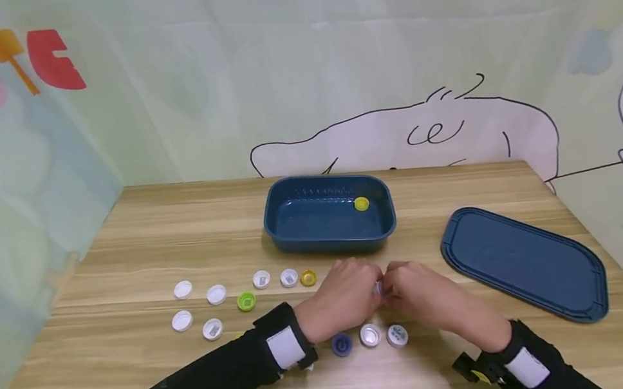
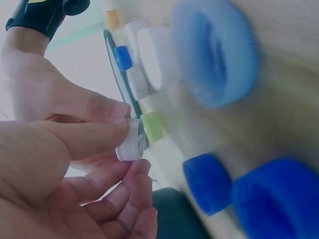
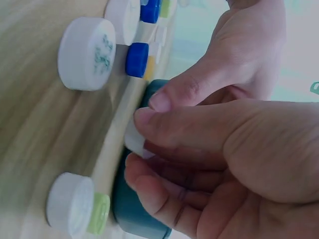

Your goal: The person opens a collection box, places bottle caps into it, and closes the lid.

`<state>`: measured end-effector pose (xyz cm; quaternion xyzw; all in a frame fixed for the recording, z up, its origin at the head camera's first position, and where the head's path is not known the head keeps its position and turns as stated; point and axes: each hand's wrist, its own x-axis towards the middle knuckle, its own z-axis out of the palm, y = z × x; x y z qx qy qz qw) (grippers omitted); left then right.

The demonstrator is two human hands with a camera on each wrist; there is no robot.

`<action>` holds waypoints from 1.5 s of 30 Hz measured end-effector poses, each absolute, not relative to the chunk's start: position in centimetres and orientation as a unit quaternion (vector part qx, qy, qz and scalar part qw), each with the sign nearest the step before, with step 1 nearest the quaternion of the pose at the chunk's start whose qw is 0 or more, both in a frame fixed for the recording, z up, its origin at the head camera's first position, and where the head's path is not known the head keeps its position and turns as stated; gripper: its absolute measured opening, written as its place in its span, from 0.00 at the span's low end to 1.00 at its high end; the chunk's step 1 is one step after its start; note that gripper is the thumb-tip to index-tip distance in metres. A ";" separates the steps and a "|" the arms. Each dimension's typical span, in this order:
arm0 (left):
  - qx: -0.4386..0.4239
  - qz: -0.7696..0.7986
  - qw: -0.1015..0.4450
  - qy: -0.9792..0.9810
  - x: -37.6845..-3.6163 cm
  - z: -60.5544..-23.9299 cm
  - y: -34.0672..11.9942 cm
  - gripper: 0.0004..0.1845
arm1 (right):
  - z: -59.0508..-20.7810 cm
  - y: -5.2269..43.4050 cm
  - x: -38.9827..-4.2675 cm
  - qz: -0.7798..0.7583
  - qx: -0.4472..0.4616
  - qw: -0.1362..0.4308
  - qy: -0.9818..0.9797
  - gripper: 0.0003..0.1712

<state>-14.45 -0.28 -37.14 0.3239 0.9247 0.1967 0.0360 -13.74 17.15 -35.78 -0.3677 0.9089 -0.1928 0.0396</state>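
Observation:
My left hand [image 1: 347, 294] and right hand [image 1: 419, 291] meet just in front of the blue bin in the head view. A small white bottle cap [image 2: 128, 144] is pinched between thumb and fingers of both hands, raised off the table. Much of this cap [image 3: 134, 138] is covered by the fingers in the right wrist view. Below the hands, a dark blue cap [image 1: 341, 344], a white cap [image 1: 370, 335] and a white cap with green print [image 1: 397, 336] lie on the table.
A dark blue bin [image 1: 329, 244] stands behind the hands, with a yellow cap [image 1: 361, 204] inside. Its flat blue lid [image 1: 524, 262] lies to the right. Several white caps [image 1: 216, 294], a green cap [image 1: 246, 302] and an amber cap [image 1: 308, 278] are spread to the left.

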 end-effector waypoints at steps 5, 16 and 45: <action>0.298 0.229 0.048 0.925 -14.6 -35.7 -0.7 0.10 | -34.8 17.2 -13.7 -0.189 -0.365 0.013 0.912 0.07; 0.263 0.296 0.021 0.918 -16.7 -31.9 -1.9 0.15 | -31.3 17.5 -15.2 -0.215 -0.372 -0.055 0.901 0.09; 0.144 0.229 0.116 0.956 -27.6 -33.6 -0.1 0.21 | -34.7 15.2 -26.6 -0.090 -0.367 -0.058 0.924 0.05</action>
